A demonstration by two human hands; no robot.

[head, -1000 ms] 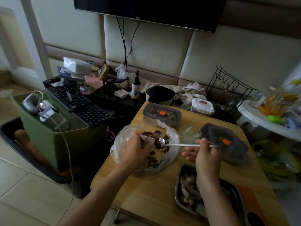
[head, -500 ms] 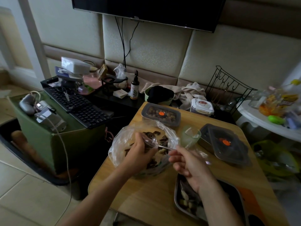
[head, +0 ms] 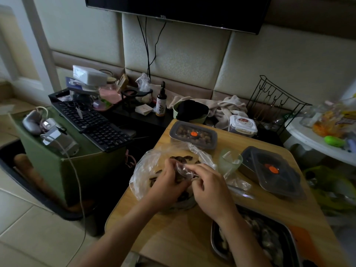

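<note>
Wooden table, plastic bag, green cup, metal tray

Clear plastic bag, dark brown seeds

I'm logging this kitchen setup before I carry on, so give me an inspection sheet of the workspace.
Surface: wooden table, crowded.
Job's things: plastic bag of dark pieces, open, sitting in a bowl.
Clutter: far lidded container, right lidded container, green cup, metal tray, keyboard.
Grippers: left hand and right hand both pinch the bag's film.
Cables: black cables hang below the television; white cable trails over the green box.
Surroundings: padded wall, tiled floor.
</note>
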